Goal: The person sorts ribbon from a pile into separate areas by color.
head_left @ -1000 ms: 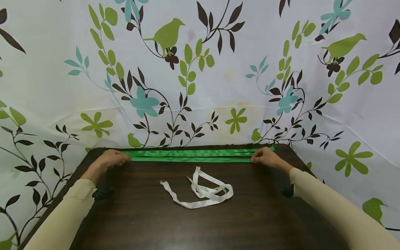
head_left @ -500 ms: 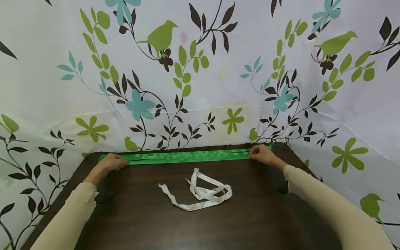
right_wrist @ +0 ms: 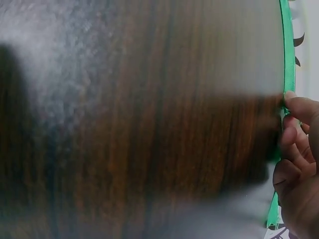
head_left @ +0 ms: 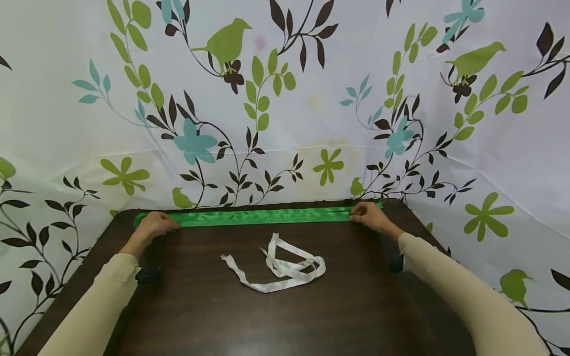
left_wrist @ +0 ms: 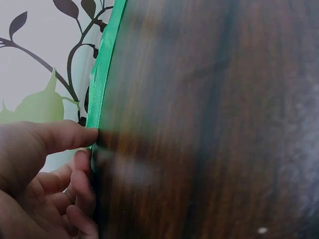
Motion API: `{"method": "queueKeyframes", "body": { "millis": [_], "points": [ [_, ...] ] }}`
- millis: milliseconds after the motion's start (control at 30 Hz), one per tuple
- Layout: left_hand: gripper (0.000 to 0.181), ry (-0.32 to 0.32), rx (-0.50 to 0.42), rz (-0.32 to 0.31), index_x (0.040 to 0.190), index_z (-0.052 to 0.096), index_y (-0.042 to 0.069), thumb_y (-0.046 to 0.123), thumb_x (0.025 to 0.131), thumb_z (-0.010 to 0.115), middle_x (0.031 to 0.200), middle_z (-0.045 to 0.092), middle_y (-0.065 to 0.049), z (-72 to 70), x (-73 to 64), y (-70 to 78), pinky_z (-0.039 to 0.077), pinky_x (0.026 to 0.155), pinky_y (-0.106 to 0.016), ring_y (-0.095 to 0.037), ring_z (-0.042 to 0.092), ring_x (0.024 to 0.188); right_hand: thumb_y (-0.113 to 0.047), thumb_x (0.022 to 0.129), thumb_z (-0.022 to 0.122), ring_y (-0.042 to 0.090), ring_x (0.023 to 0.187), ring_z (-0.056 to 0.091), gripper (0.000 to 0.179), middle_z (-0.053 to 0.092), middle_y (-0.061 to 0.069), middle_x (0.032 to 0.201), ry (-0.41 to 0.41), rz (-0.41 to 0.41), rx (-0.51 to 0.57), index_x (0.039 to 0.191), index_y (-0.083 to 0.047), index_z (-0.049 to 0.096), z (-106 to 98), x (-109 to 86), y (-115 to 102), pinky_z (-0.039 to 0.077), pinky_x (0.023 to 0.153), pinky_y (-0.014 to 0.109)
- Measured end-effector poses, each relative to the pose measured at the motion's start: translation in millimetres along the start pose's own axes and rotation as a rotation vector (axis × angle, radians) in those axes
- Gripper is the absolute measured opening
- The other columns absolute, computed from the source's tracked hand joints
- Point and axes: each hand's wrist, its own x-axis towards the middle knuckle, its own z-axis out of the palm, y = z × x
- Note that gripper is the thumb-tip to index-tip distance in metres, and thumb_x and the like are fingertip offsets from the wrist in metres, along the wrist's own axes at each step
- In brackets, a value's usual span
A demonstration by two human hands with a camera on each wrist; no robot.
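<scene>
A shiny green ribbon (head_left: 262, 216) stretches flat along the far edge of the dark table, its strands lying side by side with almost no gap. My left hand (head_left: 156, 225) pinches it near the left end, thumb against curled fingers. In the left wrist view, the thumb of the left hand (left_wrist: 40, 164) presses on the ribbon's edge. Near the right end, my right hand (head_left: 371, 216) pinches the ribbon too. The right wrist view has that hand (right_wrist: 299, 184) at the table edge, with a loose green tail (right_wrist: 272, 211) below it. Fingers cover parts of both ends.
A loosely looped white ribbon (head_left: 285, 284) lies on the brown wooden table (head_left: 267, 321), nearer than the green one. Directly behind the table's far edge hangs a white cloth (head_left: 285, 113) printed with leaves, birds and flowers.
Both hands have moved the front strand of green ribbon back against the rear strands, closing the dark gap between them. The white ribbon lies as before; the head view has shifted slightly.
</scene>
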Motion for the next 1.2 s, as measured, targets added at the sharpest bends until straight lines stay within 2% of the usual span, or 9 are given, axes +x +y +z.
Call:
{"method": "queueKeyframes", "body": {
  "millis": [100,200,367,467,600,800,967,1067,1200],
  "points": [
    [0.026,0.007,-0.017,0.006,0.097,0.074,-0.007,0.019,0.093,0.069,0.091,0.066,-0.012,0.2,-1.9,1.7,0.049,0.071,-0.044,-0.031,0.060,0.086,-0.015,0.094,0.077,0.026,0.070,0.060,0.023,0.066,0.009,0.088,0.008,-0.002,0.002,0.111,-0.003,0.067,-0.2,1.6,-1.3,0.051,0.061,0.039],
    [0.032,0.008,-0.035,0.006,0.110,0.069,-0.012,0.018,0.096,0.066,0.103,0.065,-0.021,0.6,-3.8,1.7,0.051,0.077,-0.048,-0.036,0.061,0.092,-0.015,0.095,0.075,0.027,0.071,0.060,0.025,0.066,0.012,0.092,0.003,-0.006,-0.001,0.114,-0.001,0.066,-1.5,1.2,-5.2,0.051,0.062,0.039],
    [0.054,0.008,-0.078,0.006,0.133,0.047,-0.020,0.020,0.100,0.060,0.122,0.056,-0.035,5.1,-3.8,2.0,0.049,0.087,-0.057,-0.045,0.062,0.102,-0.016,0.097,0.073,0.028,0.078,0.061,0.029,0.065,0.015,0.098,0.004,-0.024,0.000,0.118,0.003,0.065,-7.9,-6.4,-16.2,0.050,0.065,0.041],
    [0.063,0.014,-0.108,0.013,0.141,0.033,-0.021,0.022,0.101,0.057,0.121,0.058,-0.036,5.6,-5.5,0.3,0.047,0.089,-0.058,-0.046,0.063,0.102,-0.019,0.097,0.074,0.029,0.087,0.063,0.031,0.066,0.013,0.100,-0.013,-0.060,-0.002,0.118,0.003,0.066,-10.3,-10.7,-29.2,0.051,0.071,0.044],
    [0.067,0.042,-0.143,0.011,0.146,0.026,-0.020,0.024,0.103,0.053,0.121,0.058,-0.035,6.4,-12.0,1.5,0.045,0.090,-0.059,-0.046,0.061,0.105,-0.022,0.097,0.074,0.032,0.094,0.063,0.032,0.064,0.010,0.103,-0.064,-0.114,0.025,0.118,0.001,0.067,-11.7,-17.9,-52.2,0.052,0.078,0.046],
    [0.063,0.141,-0.108,0.072,0.147,0.031,-0.015,0.026,0.103,0.052,0.127,0.050,-0.038,12.7,-23.4,9.6,0.049,0.082,-0.054,-0.048,0.057,0.108,-0.029,0.096,0.074,0.032,0.095,0.065,0.028,0.064,0.008,0.101,-0.102,-0.126,0.044,0.115,-0.010,0.070,-16.1,-29.7,-76.7,0.053,0.076,0.044],
    [0.059,0.214,-0.030,0.142,0.145,0.039,-0.010,0.029,0.103,0.054,0.123,0.059,-0.035,13.9,-32.4,21.8,0.048,0.079,-0.056,-0.048,0.058,0.106,-0.032,0.096,0.075,0.025,0.099,0.062,0.027,0.065,0.006,0.104,-0.065,-0.132,-0.005,0.114,-0.013,0.071,-25.7,-34.0,-86.1,0.051,0.091,0.049],
    [0.058,0.200,-0.003,0.184,0.145,0.039,-0.008,0.031,0.104,0.053,0.121,0.061,-0.033,14.2,-38.9,31.1,0.047,0.080,-0.057,-0.047,0.058,0.105,-0.033,0.096,0.074,0.024,0.103,0.062,0.028,0.065,0.005,0.108,-0.055,-0.122,-0.027,0.115,-0.013,0.071,-29.5,-35.2,-85.0,0.049,0.092,0.051],
    [0.057,0.154,0.024,0.241,0.145,0.040,-0.005,0.032,0.105,0.054,0.117,0.062,-0.027,17.9,-47.7,43.5,0.047,0.080,-0.056,-0.044,0.059,0.104,-0.034,0.098,0.072,0.032,0.101,0.065,0.030,0.067,0.005,0.110,-0.090,-0.094,-0.009,0.117,-0.011,0.071,-30.3,-39.1,-80.3,0.053,0.084,0.051]
  ]
}}
